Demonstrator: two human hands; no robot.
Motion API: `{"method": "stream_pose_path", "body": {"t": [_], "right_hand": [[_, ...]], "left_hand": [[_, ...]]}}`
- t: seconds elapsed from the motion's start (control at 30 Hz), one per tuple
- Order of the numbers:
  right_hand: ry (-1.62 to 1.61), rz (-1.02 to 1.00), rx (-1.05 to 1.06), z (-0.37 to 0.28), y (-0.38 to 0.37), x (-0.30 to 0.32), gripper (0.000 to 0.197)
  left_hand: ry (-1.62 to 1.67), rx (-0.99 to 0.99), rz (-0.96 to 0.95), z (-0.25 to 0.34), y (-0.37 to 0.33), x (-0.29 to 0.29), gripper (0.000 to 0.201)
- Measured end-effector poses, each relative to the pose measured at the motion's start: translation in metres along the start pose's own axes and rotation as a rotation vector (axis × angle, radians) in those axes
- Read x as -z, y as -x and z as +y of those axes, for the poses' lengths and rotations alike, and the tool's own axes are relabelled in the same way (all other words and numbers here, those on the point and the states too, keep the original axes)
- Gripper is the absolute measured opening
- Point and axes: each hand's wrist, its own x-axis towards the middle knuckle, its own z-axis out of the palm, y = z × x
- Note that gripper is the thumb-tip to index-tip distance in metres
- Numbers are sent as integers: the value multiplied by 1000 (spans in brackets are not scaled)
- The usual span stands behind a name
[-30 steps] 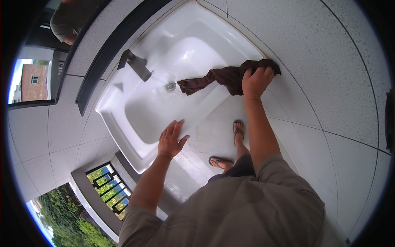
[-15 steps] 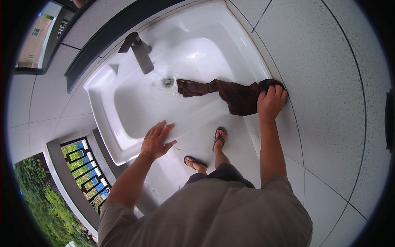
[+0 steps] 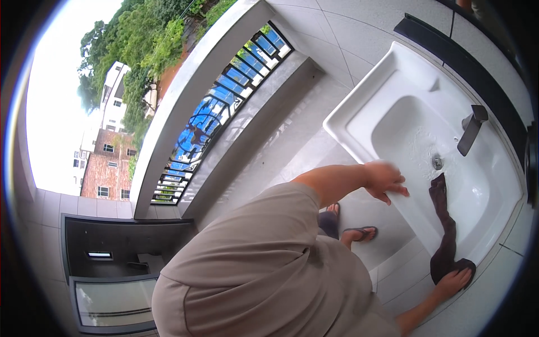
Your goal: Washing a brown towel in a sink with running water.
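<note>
A long, dark brown cloth (image 3: 443, 219) lies over the white washbasin (image 3: 359, 126). Its narrow end reaches down close to the drain (image 3: 437, 162), and its bunched end rests at the rim by the wall. My right hand (image 3: 452, 282) is on that bunched end, fingers curled over the fabric. Over the basin's front rim hovers my left hand (image 3: 386, 180), slightly blurred, holding nothing, with its fingers apart. The dark grey tap (image 3: 471, 129) stands behind the drain. A little water shows on the basin floor around the drain.
A dark ledge (image 3: 460, 62) runs along the wall behind the basin. To the left is a low balcony wall with a black metal railing (image 3: 224, 112). A dark-framed window (image 3: 112, 303) sits at the lower left. My feet in sandals (image 3: 362, 233) are below the basin.
The view has swung left, so the basin now appears at the right and the balcony shows more. My right hand stays on the cloth's bunched end; my left hand remains near the front rim.
</note>
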Motion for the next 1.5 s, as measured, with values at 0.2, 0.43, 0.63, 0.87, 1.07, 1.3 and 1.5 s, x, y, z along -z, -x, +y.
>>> {"method": "stream_pose_path", "body": {"t": [0.2,0.43,0.63,0.87,1.07,1.3,1.5], "right_hand": [[-50,-146,82,31,-18,-11,45],[-86,101,213,-48,4,72,39],[101,201,403,-43,-16,68,36],[349,-349,141,5,-78,2,52],[268,-281,52,-16,-121,-12,52],[126,-509,43,-16,-77,23,48],[96,-573,-24,36,22,77,41]], "left_hand": [[14,19,-3,-1,-9,10,64],[23,69,36,2,-7,-1,65],[49,61,23,4,-10,-2,68],[27,6,26,-4,-10,4,68],[54,-23,-14,4,-7,12,67],[91,13,24,-4,-5,5,67],[100,-37,-1,0,-27,0,70]]}}
